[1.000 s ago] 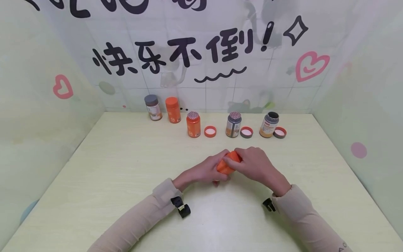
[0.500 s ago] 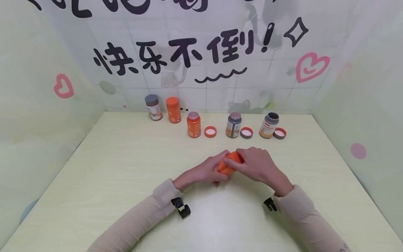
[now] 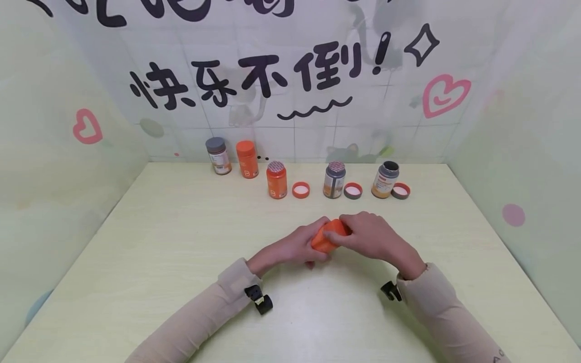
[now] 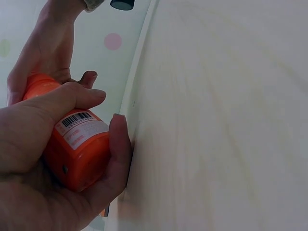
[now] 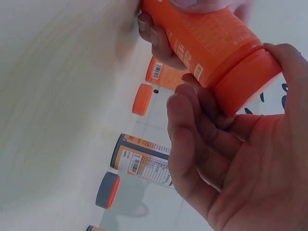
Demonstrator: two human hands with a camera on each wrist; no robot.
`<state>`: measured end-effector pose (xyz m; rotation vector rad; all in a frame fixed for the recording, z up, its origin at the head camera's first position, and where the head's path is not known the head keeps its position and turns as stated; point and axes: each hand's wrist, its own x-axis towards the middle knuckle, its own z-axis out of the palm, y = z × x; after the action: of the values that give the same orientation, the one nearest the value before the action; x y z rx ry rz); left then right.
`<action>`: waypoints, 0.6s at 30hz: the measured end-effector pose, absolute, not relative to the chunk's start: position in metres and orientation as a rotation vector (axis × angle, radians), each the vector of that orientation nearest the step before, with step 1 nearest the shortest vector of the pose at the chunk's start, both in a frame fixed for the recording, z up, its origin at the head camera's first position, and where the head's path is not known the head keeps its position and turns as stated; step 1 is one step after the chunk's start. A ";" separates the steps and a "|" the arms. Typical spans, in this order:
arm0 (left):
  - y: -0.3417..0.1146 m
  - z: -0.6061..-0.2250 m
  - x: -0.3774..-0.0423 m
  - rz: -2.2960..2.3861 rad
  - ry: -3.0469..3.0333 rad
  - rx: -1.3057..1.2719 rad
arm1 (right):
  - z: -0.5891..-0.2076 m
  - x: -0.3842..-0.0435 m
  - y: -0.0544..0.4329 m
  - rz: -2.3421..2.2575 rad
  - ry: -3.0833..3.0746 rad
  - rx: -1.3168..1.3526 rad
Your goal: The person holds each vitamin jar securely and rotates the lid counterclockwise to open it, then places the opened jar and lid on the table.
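Observation:
Above the middle of the table, an orange bottle (image 3: pixel 323 243) is held tilted between both hands. My left hand (image 3: pixel 299 245) wraps its fingers and thumb round the bottle's body; the left wrist view shows the bottle's base and a white barcode label (image 4: pixel 82 127). At the other end, my right hand (image 3: pixel 372 236) grips the orange cap (image 5: pixel 248 82) with thumb and fingers. The cap sits on the bottle's neck in the right wrist view. In the head view the cap is mostly hidden by the right hand.
Along the back stand a grey-capped bottle (image 3: pixel 219 157), an orange capped bottle (image 3: pixel 247 160), a foil-sealed orange bottle (image 3: pixel 277 182), a foil-sealed grey bottle (image 3: pixel 334 182) and an uncapped grey bottle (image 3: pixel 385 182). Beside them lie an orange lid (image 3: pixel 300 190) and two grey lids (image 3: pixel 352 191).
My right wrist has swung slightly to the right while the hand stays on the cap. The left hand and the bottle hold nearly the same place; the head view has shifted slightly.

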<state>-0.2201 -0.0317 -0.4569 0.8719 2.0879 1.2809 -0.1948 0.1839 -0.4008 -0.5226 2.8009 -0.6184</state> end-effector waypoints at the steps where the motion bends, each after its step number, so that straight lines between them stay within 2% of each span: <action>1: -0.032 -0.457 -0.220 1.283 2.086 0.875 | -0.400 -0.195 0.184 -0.617 2.793 -0.534; 18: -0.030 -0.455 -0.219 1.238 2.109 0.898 | -0.395 -0.191 0.187 -0.553 2.849 -0.513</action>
<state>-0.2194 -0.0302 -0.4550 0.8977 2.1094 1.2377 -0.1914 0.1870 -0.3953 -0.5131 2.8489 -0.5534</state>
